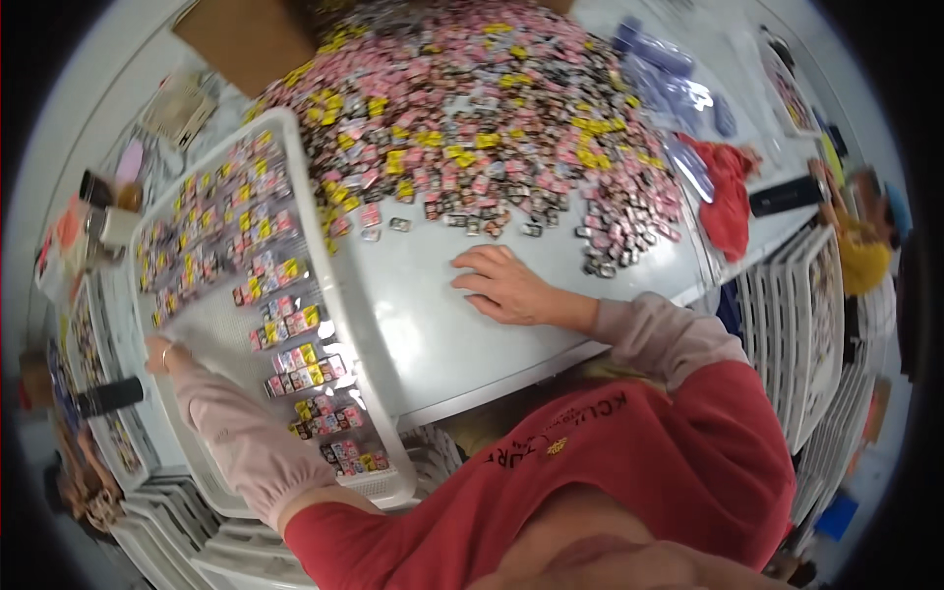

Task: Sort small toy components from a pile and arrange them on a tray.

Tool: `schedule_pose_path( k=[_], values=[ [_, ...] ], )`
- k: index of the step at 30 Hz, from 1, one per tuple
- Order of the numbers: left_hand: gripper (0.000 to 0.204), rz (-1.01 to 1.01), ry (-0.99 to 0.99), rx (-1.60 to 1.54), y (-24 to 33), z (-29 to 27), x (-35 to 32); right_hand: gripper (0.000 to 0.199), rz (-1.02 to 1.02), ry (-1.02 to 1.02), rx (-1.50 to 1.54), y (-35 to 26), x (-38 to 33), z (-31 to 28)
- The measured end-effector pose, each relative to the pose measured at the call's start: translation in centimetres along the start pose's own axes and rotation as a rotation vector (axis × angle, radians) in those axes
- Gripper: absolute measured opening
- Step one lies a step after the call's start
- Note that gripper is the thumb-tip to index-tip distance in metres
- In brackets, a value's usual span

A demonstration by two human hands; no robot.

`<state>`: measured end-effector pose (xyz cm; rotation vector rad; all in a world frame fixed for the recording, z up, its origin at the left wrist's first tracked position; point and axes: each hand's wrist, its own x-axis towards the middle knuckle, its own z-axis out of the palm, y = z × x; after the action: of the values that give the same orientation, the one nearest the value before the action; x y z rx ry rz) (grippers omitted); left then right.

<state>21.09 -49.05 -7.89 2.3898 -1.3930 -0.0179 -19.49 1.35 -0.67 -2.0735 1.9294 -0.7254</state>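
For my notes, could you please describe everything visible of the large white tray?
The white tray looks plastic, with a raised rim, rounded corners and perforated floor. It lies open side up, left of the loose pile. Small pink, yellow and black pieces, apparently clear-wrapped, cover much of it. The left hand is at its left side; contact is unclear.

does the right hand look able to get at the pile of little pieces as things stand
Probably yes: the right hand is just short of the pile, with only bare tabletop visible between them.
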Motion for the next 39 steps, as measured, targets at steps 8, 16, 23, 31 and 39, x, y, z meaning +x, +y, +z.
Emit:
schedule_pose_path(
  k=[8, 16, 23, 31, 39],
  values=[
    [0.030, 0.924, 0.137, -1.250, 17.8, -22.3, -9.3, 0.022, -0.117, 0.081, 0.110, -0.5, 0.3, 0.3],
    [0.018, 1.480, -0.655, -1.037, 22.9, -27.9, -43.3, 0.013, 0.452, 0.612, -0.437, 13.2, -8.1, -14.1],
    [0.018, 1.152, -1.315, -1.139, 18.7, -22.8, -53.7, 0.010, 0.629, 0.422, -0.904, 21.7, -19.3, -18.0],
    [0.022, 0.628, -1.279, -1.192, 9.9, -22.2, -54.6, 0.012, 0.836, 0.289, -0.594, 22.9, -19.2, -22.1],
    [0.023, 0.447, -1.034, -1.126, 2.3, -21.6, -52.7, 0.018, 0.584, 0.615, -0.092, 19.2, -18.0, -26.6]
  ],
)
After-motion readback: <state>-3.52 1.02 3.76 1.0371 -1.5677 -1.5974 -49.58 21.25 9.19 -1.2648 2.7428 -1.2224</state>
